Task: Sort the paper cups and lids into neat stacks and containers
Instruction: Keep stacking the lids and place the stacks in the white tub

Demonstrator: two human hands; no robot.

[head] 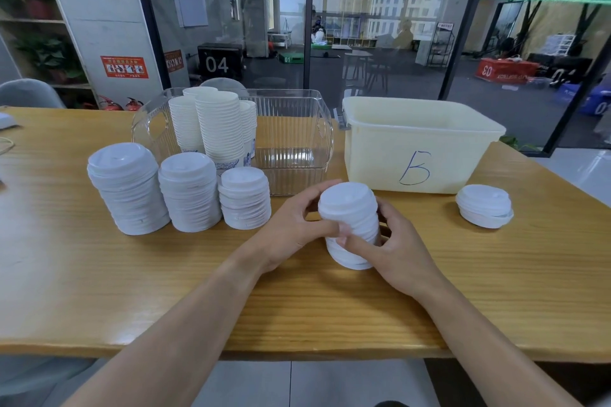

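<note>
Both hands, left hand [291,225] and right hand [396,248], have a closed grip round a white lid stack [350,221] on the wooden bench [132,274].

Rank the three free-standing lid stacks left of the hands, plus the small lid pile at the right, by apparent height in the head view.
1. Leftmost lid stack
2. Middle lid stack
3. Third lid stack
4. Right-hand lid pile

The leftmost two look close; wide-angle distortion makes that order unsure.
</note>
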